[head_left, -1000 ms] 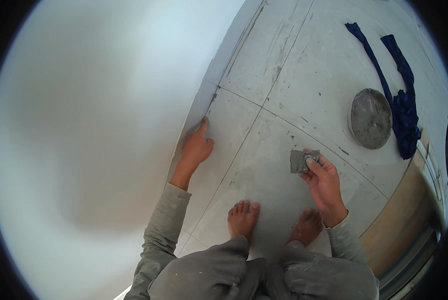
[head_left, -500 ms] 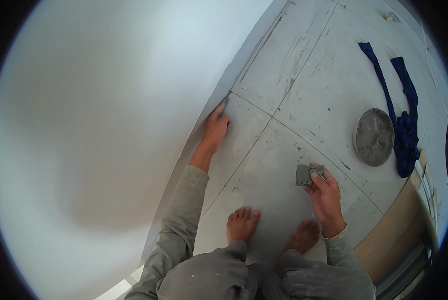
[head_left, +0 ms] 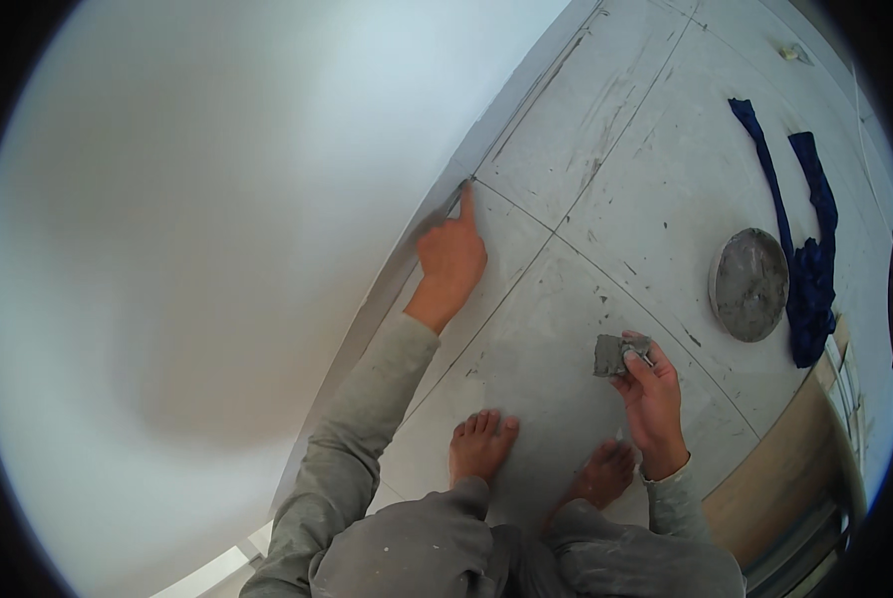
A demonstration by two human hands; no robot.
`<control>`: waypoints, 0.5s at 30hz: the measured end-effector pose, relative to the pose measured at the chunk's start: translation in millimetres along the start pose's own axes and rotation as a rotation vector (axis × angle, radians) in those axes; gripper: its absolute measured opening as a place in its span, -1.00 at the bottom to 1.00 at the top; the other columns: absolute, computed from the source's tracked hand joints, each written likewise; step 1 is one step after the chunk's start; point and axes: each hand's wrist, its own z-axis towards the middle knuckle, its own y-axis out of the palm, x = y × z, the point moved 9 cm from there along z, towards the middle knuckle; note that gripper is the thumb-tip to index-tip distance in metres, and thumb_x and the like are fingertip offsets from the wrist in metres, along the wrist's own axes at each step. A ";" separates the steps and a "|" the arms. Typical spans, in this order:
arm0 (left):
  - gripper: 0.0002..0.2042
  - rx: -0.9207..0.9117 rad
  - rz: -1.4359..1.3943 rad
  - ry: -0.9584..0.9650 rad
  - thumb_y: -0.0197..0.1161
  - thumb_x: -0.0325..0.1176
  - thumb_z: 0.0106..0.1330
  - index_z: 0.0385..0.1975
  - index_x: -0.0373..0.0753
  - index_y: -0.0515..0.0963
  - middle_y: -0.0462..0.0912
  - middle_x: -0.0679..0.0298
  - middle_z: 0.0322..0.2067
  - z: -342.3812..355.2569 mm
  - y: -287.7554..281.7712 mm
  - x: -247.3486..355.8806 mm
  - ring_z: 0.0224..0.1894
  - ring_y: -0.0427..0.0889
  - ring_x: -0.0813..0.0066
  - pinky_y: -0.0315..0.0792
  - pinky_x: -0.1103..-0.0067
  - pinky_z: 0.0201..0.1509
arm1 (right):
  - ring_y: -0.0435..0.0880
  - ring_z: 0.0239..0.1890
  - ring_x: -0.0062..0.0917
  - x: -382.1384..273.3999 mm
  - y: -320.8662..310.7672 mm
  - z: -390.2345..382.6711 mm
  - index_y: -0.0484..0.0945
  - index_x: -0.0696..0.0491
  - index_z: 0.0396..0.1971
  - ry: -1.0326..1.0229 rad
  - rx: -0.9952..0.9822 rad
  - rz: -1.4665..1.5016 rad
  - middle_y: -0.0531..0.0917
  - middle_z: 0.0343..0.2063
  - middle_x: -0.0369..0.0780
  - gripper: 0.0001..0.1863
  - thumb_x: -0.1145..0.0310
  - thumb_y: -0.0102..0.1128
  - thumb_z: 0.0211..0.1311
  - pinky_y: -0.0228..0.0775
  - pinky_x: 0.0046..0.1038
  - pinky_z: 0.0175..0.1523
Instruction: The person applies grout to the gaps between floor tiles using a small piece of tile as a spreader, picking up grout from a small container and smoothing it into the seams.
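Note:
My left hand (head_left: 451,254) reaches along the grey skirting (head_left: 516,105), its index finger stretched to the floor joint at the wall's base and the other fingers curled, holding nothing I can see. Low on the right, my right hand (head_left: 654,404) grips a small square scraper (head_left: 608,355) smeared with grey paste. Beyond it, a round shallow container (head_left: 748,279) coated with grey paste rests on the tiled floor (head_left: 626,199).
A white wall (head_left: 217,199) fills the left. Crumpled dark blue cloth (head_left: 810,279) lies beside the container, near curved-looking wooden boards (head_left: 775,448) at lower right. A small pale object (head_left: 795,52) sits far back. My bare feet (head_left: 481,444) are below.
My left hand has moved forward and right along the base of the wall. The floor, container and cloth appear lower and farther right as the view shifts; my right hand still grips the scraper.

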 end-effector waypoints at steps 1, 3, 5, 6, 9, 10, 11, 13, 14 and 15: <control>-0.21 0.011 0.015 0.004 0.16 -0.38 0.23 0.55 -0.01 0.10 0.73 -0.06 -0.32 5.6 0.8 -2.3 -0.32 0.74 -0.10 0.61 0.11 -0.19 | 0.69 -0.06 -0.57 2.1 0.5 0.6 0.51 0.15 0.18 0.007 0.001 0.005 0.70 -0.04 -0.22 -0.66 0.47 0.13 0.47 0.54 -0.45 0.01; -0.19 0.025 0.017 0.020 0.16 -0.40 0.23 0.55 0.06 0.09 0.73 -0.07 -0.34 4.0 6.6 -13.1 -0.31 0.74 -0.11 0.61 0.09 -0.17 | 0.69 -0.06 -0.57 3.5 -0.3 1.4 0.52 0.14 0.18 0.017 0.010 0.003 0.70 -0.04 -0.21 -0.66 0.47 0.13 0.47 0.54 -0.45 0.02; -0.18 0.034 0.009 0.043 0.15 -0.42 0.22 0.56 0.12 0.08 0.72 -0.08 -0.36 -6.8 9.8 -19.6 -0.31 0.74 -0.12 0.61 0.08 -0.15 | 0.69 -0.06 -0.55 -1.8 -0.6 0.9 0.52 0.14 0.17 0.004 0.007 0.016 0.70 -0.04 -0.21 -0.67 0.48 0.13 0.47 0.54 -0.45 0.01; -0.15 0.007 0.027 0.021 0.17 -0.46 0.20 0.56 0.15 0.07 0.72 -0.05 -0.41 -20.3 13.9 -28.3 -0.37 0.75 -0.07 0.62 0.11 -0.21 | 0.69 -0.06 -0.55 -3.0 -1.0 0.8 0.52 0.14 0.17 0.003 0.014 0.016 0.70 -0.04 -0.21 -0.67 0.48 0.13 0.47 0.54 -0.45 0.01; -0.10 -0.055 0.075 -0.014 0.18 -0.49 0.17 0.58 0.19 0.04 0.72 -0.02 -0.48 -56.8 20.6 -57.6 -0.43 0.75 -0.02 0.63 0.13 -0.28 | 0.69 -0.06 -0.55 -1.8 2.3 0.2 0.52 0.16 0.17 -0.008 0.004 0.009 0.70 -0.04 -0.21 -0.67 0.48 0.13 0.46 0.55 -0.45 0.01; -0.09 -0.083 0.098 -0.033 0.17 -0.50 0.17 0.58 0.20 0.02 0.72 -0.03 -0.50 -66.7 23.7 -65.8 -0.45 0.75 -0.04 0.63 0.14 -0.30 | 0.69 -0.06 -0.55 -2.8 1.8 1.4 0.52 0.17 0.17 -0.015 0.000 0.007 0.70 -0.05 -0.21 -0.67 0.48 0.14 0.46 0.55 -0.46 0.00; -0.09 -0.087 0.097 -0.025 0.17 -0.50 0.17 0.58 0.20 0.02 0.72 -0.03 -0.50 -75.5 26.8 -72.0 -0.45 0.75 -0.04 0.63 0.14 -0.30 | 0.69 -0.06 -0.56 -3.3 0.6 0.9 0.52 0.17 0.17 -0.022 -0.004 0.005 0.70 -0.05 -0.21 -0.66 0.48 0.14 0.46 0.55 -0.46 0.00; -0.10 -0.130 0.103 -0.060 0.18 -0.48 0.17 0.57 0.20 0.04 0.72 -0.04 -0.47 -91.3 29.8 -87.5 -0.43 0.75 -0.03 0.63 0.13 -0.27 | 0.69 -0.06 -0.57 -4.0 1.1 -2.1 0.52 0.18 0.17 -0.017 -0.011 0.005 0.70 -0.06 -0.22 -0.66 0.47 0.15 0.46 0.55 -0.46 -0.01; -0.10 -0.130 0.101 -0.053 0.18 -0.48 0.17 0.57 0.20 0.04 0.72 -0.04 -0.47 -97.7 30.8 -87.7 -0.43 0.75 -0.03 0.63 0.13 -0.27 | 0.68 -0.07 -0.59 -4.4 -0.2 -3.6 0.52 0.18 0.17 -0.011 -0.015 -0.004 0.71 -0.07 -0.23 -0.66 0.47 0.15 0.45 0.55 -0.47 -0.01; -0.12 -0.174 0.087 -0.094 0.19 -0.46 0.16 0.56 0.17 0.06 0.72 -0.04 -0.46 -104.7 31.7 -91.1 -0.41 0.75 -0.02 0.63 0.12 -0.26 | 0.68 -0.07 -0.59 -5.0 -1.3 -5.5 0.52 0.18 0.17 -0.016 -0.011 -0.001 0.71 -0.07 -0.23 -0.66 0.47 0.15 0.45 0.55 -0.47 -0.01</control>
